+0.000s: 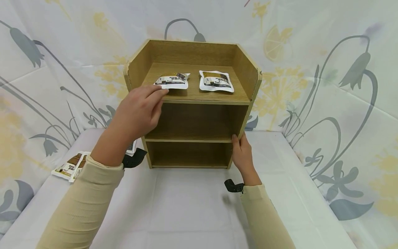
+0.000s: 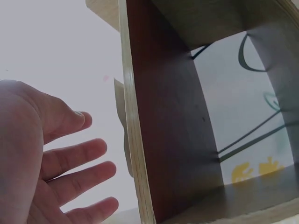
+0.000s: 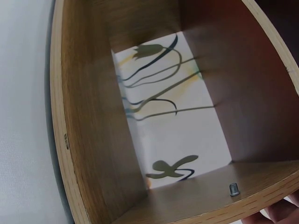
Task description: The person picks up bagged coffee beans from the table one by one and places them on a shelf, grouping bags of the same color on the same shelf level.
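Observation:
A small wooden shelf unit (image 1: 196, 121) stands on the white-covered table. Two white pouches with printed brown and yellow labels lie on its top level, a left pouch (image 1: 172, 81) and a right pouch (image 1: 216, 82). My left hand (image 1: 138, 109) is at the front of the top level, nearest the left pouch. In the left wrist view its fingers (image 2: 88, 172) are spread and nearly straight, with nothing held. My right hand (image 1: 243, 155) grips the right side panel low down, its thumb on the front edge. In the right wrist view, its fingers (image 3: 280, 211) show outside that panel.
More pouches (image 1: 69, 168) lie on the table (image 1: 189, 204) at the left, one partly hidden behind my left wrist. A floral cloth (image 1: 317, 45) hangs behind and at both sides. A small metal peg (image 3: 234, 189) sticks out inside the shelf unit.

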A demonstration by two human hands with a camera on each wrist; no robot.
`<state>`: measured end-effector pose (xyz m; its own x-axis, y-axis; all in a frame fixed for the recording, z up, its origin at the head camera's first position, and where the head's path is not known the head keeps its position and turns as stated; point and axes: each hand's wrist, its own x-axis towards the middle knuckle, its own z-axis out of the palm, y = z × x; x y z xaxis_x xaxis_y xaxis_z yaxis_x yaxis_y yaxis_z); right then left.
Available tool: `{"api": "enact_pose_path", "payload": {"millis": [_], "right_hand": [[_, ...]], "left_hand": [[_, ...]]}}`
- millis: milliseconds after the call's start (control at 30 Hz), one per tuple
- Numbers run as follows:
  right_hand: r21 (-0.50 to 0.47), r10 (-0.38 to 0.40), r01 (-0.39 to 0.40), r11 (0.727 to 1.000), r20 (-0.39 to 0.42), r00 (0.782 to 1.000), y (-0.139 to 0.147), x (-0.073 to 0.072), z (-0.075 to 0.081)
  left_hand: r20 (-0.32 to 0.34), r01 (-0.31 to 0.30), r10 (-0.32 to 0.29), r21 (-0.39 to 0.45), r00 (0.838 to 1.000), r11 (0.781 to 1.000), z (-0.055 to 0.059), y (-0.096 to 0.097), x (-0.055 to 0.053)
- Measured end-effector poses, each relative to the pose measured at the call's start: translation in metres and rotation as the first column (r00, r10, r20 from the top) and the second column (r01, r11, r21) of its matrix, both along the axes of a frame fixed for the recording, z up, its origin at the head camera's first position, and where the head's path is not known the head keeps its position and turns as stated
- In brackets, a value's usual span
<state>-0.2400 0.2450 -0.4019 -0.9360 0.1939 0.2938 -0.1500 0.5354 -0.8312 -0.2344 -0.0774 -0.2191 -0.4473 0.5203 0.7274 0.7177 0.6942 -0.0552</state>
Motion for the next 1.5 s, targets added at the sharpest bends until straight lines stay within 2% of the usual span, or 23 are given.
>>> {"api": "enact_pose_path", "payload": {"millis": [200,333,500,833,1133,1300,1500], "right_hand": [[-0.006,0.000,0.000,1.000,0.000,1.000,0.001,0.000,0.001],[-0.005,0.002,-0.002,1.000,0.005,1.000,0.000,0.000,0.001],[-0.002,-0.004,0.004,1.000,0.004,1.000,0.000,0.000,0.000],[0.005,-0.010,0.010,1.000,-0.005,1.000,0.000,0.000,-0.001],[0.000,0.001,-0.001,1.000,-0.013,1.000,0.000,0.000,0.001],[0.001,-0.002,0.002,1.000,-0.016,1.000,0.000,0.001,0.002],[0.002,-0.005,0.005,1.000,-0.008,1.000,-0.001,0.000,0.002]], "left_hand": [[-0.004,-0.014,0.014,0.020,1.000,1.000,-0.004,-0.007,0.007],[-0.007,-0.001,0.001,0.035,1.000,0.999,-0.007,-0.012,0.011],[-0.025,0.021,-0.020,0.054,0.999,0.998,-0.012,-0.016,0.014],[-0.059,0.026,-0.021,0.085,0.998,0.996,-0.020,-0.028,0.017],[-0.050,-0.038,0.044,0.115,0.998,0.993,-0.031,-0.039,0.021],[-0.046,-0.048,0.055,0.143,0.997,0.989,-0.037,-0.045,0.023],[-0.034,-0.079,0.084,0.134,0.996,0.988,-0.045,-0.055,0.021]]}}
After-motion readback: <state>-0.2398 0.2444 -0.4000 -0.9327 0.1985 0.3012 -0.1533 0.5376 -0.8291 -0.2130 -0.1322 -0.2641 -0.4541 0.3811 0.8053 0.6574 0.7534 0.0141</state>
